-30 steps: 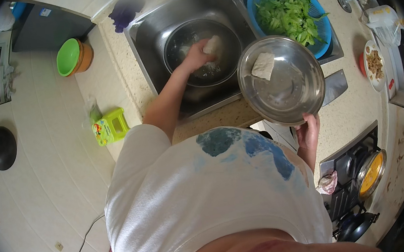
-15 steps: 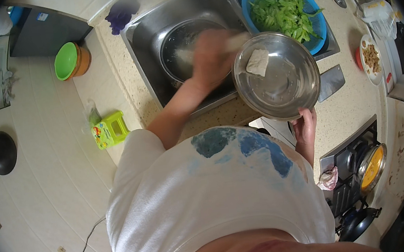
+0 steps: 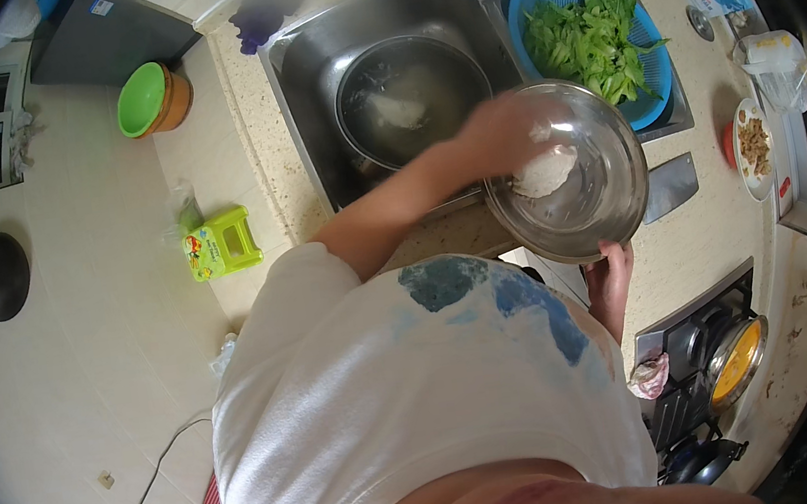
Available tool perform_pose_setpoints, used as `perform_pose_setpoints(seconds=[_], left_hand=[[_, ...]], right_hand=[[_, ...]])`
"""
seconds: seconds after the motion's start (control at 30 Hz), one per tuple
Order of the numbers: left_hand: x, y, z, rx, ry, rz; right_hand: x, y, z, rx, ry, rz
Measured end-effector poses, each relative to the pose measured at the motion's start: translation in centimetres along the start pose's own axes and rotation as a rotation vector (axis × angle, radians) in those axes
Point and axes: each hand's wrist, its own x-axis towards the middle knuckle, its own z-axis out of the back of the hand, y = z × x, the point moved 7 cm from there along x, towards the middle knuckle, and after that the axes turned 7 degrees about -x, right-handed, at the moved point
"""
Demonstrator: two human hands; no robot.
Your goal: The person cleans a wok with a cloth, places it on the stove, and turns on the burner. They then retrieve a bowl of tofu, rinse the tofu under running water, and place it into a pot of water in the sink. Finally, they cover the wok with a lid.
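On the speckled tabletop (image 3: 699, 236): sink (image 3: 309, 72) far, blue basket (image 3: 657, 85) of greens at its right end, cleaver (image 3: 670, 187) right of the steel bowl (image 3: 617, 165), stove (image 3: 679, 404) near right. Dark pan (image 3: 1, 276) on pale wall (image 3: 102, 339), left. Right hand (image 3: 611, 275): fingers pinching bowl's near rim. Left hand (image 3: 505, 134) over bowl, blurred; can't tell if fingers spread or pinching. White chunk (image 3: 547, 174) in bowl, just beside it.

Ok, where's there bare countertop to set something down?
Bare countertop lies between the cleaver and the gas stove; a narrower strip runs left of the sink. Crowded: the sink's right side, with its blue colander of greens, and the steel bowl, left hand over it, right hand at its rim.
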Motion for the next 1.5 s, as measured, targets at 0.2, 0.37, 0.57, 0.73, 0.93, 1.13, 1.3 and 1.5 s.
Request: perform_pose_setpoints(seconds=[0.2,0.37,0.57,0.73,0.93,1.13,1.3,1.5], left_hand=[[-3.2,14.4,9.6,0.341,-0.15,0.555],[-7.3,23.3,9.1,0.605,-0.071,0.784],[-9.0,28.6,6.2,0.545,0.37,0.972],[-9.1,29.8,4.5,0.484,0.272,0.776],[-9.6,26.5,1.1,0.126,0.619,0.793],[-9.6,21.0,1.0,0.224,0.751,0.882],[-9.8,21.1,1.0,0.208,0.806,0.825],[-10.9,23.1,1.0,0.243,0.793,0.847]], right_hand=[[0.4,-0.2,0.4,0.009,0.06,-0.026],[0.4,-0.7,1.1,0.025,-0.008,-0.052],[0.4,-0.4,0.5,-0.012,-0.021,-0.001],[0.2,-0.4,0.3,-0.035,-0.01,-0.007],[0.1,-0.5,0.5,-0.03,-0.013,-0.027],[0.2,-0.2,0.3,-0.043,0.008,-0.031],[-0.1,-0.1,0.0,-0.038,-0.018,-0.033],[0.0,-0.3,0.2,-0.032,-0.025,-0.031]])
